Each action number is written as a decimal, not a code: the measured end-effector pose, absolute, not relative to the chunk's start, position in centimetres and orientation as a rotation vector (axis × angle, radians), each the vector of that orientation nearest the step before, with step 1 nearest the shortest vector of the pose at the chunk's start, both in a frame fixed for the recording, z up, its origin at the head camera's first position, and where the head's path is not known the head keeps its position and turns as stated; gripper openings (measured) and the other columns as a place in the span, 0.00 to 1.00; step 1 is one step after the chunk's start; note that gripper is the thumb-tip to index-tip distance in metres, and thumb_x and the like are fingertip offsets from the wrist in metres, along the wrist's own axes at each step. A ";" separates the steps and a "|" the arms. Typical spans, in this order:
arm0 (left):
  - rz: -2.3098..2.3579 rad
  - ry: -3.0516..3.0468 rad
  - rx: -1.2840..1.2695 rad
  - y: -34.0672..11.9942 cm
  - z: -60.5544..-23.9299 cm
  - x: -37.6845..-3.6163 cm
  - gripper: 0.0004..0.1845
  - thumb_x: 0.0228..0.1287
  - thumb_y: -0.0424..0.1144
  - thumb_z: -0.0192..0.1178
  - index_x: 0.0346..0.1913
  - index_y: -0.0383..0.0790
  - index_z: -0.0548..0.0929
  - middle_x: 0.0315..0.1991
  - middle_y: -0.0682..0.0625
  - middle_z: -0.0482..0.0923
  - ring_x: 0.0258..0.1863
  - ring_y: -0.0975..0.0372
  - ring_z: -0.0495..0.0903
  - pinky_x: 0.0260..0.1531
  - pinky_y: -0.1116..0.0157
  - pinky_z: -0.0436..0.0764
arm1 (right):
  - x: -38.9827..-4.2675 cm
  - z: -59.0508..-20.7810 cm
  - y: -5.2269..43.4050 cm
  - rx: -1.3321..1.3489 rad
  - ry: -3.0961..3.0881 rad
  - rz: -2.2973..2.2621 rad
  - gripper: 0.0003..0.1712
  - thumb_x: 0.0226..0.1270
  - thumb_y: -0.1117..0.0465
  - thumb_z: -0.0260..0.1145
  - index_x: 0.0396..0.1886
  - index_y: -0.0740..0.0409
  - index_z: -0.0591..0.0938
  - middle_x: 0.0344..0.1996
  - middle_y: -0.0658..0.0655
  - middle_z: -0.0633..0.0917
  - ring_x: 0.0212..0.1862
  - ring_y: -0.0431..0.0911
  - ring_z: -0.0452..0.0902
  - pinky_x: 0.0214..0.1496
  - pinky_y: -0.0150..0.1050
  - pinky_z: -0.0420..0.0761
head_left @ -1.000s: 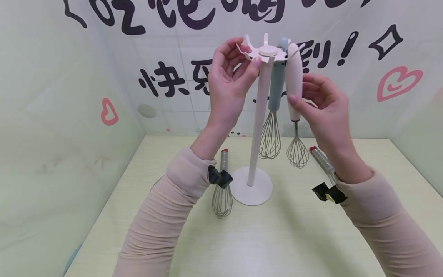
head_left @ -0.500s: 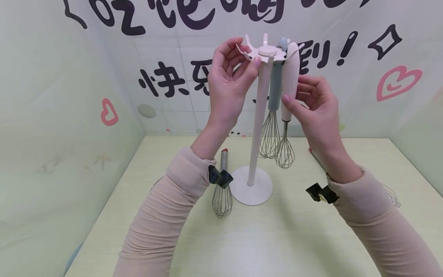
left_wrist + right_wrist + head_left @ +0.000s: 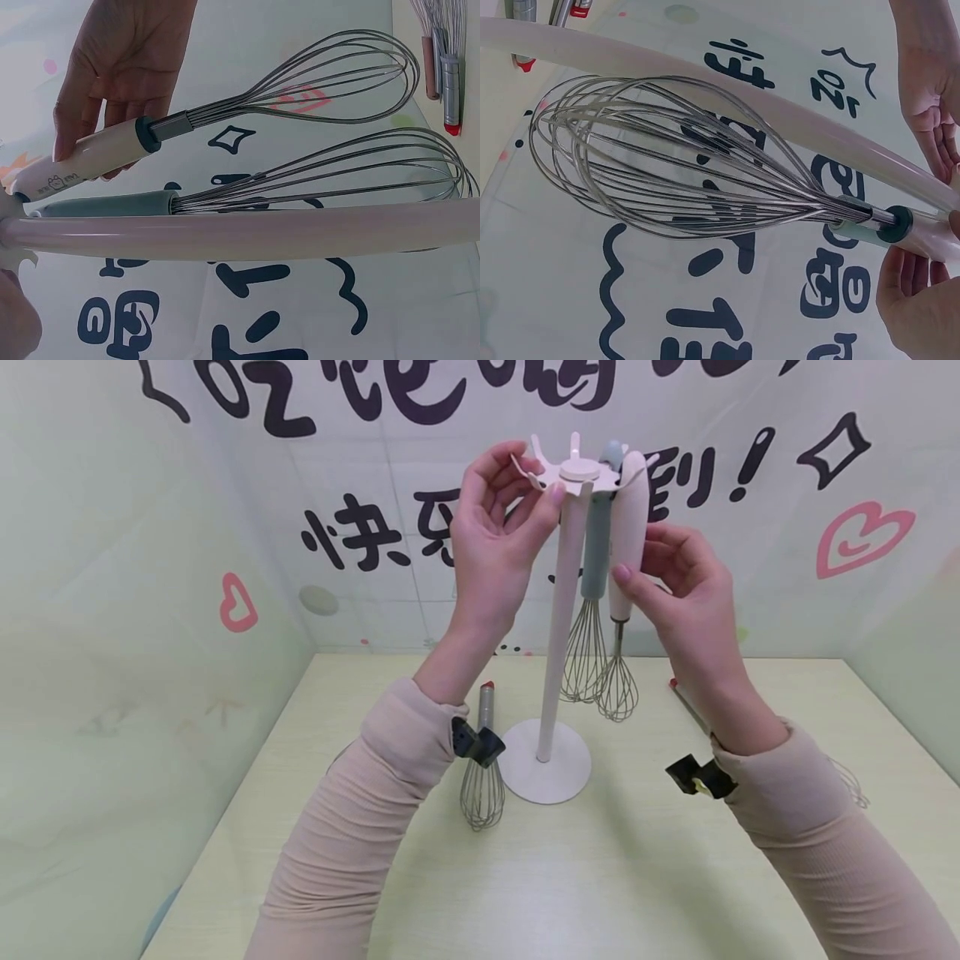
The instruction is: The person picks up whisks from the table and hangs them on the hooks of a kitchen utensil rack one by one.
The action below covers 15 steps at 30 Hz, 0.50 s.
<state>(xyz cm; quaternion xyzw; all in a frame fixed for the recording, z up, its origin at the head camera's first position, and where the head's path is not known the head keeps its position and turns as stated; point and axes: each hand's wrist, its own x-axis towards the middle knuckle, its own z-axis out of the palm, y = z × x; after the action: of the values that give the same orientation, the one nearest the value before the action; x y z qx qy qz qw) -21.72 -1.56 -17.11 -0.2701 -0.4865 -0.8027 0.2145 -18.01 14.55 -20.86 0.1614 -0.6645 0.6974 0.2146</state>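
Observation:
A white stand (image 3: 564,635) with a ring of upturned hooks at its top rises from a round base. My left hand (image 3: 491,539) pinches the rim of the hook ring between thumb and fingers. On the ring's right side, my right hand (image 3: 690,585) holds the lower handle of a white-handled whisk (image 3: 631,510). The top of that handle is at a hook; whether it is hooked on is hidden. Just behind it hangs a blue-green whisk (image 3: 596,547). The left wrist view shows the white handle (image 3: 90,159) beside the blue-green one (image 3: 112,204), wires apart.
A grey-handled whisk (image 3: 487,703) with a red tip lies left of the stand's base (image 3: 525,787). Another red-tipped whisk (image 3: 688,703) lies at the right, partly behind my right forearm. A printed cloth (image 3: 360,602) hangs behind the table (image 3: 525,893).
My right hand has shifted left with the white-handled whisk, bringing its wires next to the blue-green whisk's. In the last half second it has barely moved. My left hand stays on the ring.

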 end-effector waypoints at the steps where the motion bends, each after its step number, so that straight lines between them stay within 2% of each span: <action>1: -2.227 -1.350 -0.748 -1.6 -17.1 -21.7 0.26 0.56 0.19 0.59 0.58 0.24 0.66 0.42 0.50 0.72 0.42 0.67 0.75 0.61 0.66 0.79 | -18.0 -20.9 14.6 0.444 -1.848 1.936 0.18 0.61 0.66 0.67 0.51 0.53 0.77 0.46 0.51 0.80 0.48 0.44 0.77 0.49 0.25 0.81; 15: -2.226 -1.360 -0.740 -1.5 -17.1 -21.7 0.26 0.56 0.20 0.58 0.59 0.25 0.66 0.43 0.50 0.72 0.42 0.68 0.75 0.61 0.66 0.79 | -18.1 -21.2 16.0 0.463 -1.770 2.023 0.13 0.62 0.67 0.66 0.47 0.55 0.80 0.40 0.51 0.82 0.42 0.42 0.78 0.46 0.23 0.83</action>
<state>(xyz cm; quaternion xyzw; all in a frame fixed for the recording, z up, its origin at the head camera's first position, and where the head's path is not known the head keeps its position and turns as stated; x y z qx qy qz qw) -21.66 -1.52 -17.12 -0.2665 -0.4901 -0.8021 0.2133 -18.12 15.96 -21.21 0.1661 -0.6350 0.7259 0.2056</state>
